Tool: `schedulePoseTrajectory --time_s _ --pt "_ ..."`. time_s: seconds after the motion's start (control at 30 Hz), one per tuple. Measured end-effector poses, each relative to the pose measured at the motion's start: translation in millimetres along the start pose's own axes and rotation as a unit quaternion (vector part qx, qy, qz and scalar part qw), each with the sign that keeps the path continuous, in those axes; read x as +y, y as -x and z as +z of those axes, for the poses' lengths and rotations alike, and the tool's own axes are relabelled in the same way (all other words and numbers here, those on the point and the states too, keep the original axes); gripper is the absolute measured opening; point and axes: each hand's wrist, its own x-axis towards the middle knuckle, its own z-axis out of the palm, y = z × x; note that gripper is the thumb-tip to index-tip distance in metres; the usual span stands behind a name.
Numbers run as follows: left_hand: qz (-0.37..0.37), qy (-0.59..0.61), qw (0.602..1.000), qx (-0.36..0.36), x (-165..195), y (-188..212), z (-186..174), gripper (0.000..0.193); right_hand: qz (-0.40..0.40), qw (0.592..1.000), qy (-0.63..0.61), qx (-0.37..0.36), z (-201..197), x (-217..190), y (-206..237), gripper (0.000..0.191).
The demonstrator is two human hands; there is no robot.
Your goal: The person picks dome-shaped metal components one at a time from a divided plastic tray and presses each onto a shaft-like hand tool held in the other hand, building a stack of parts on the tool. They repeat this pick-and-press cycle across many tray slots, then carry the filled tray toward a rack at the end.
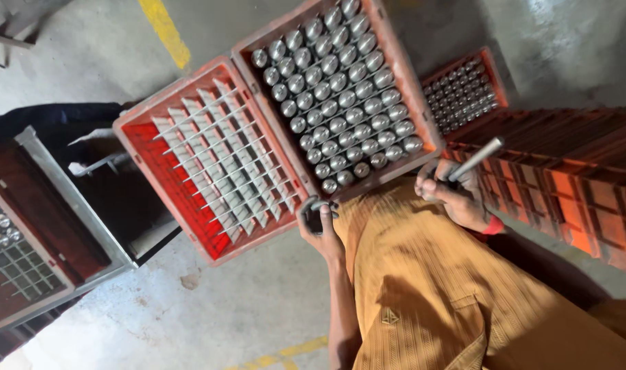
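Mustard-yellow ribbed short-sleeved shirt (436, 288) with a buttoned chest pocket, red band (493, 225) at the right wrist

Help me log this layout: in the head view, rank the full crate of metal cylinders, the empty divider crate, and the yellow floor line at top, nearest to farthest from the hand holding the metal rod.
From the rod-holding hand:
1. Full crate of metal cylinders, right beside it.
2. Empty divider crate, past the full one.
3. Yellow floor line, at the top edge.

Bare concrete floor (258, 301) lies open at lower left of the frame. Red crates (272, 137) fill the centre; stacked crates (567, 185) wall the right edge.
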Motion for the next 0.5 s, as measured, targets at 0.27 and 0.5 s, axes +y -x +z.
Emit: schedulePoseTrajectory --time_s 0.27,0.5 --pt "0.103 0.072 0.946 -0.297 73.6 -0.7 15.0 0.091 -0.181 0.881 0.389 -0.199 61.0 95.8 3.2 0.011" --pt "0.017 0.017 0.931 -0.365 94.8 5.0 -6.5 0.108 0.165 0.928 0.333 -0.038 80.7 106.9 60.1 0.024"
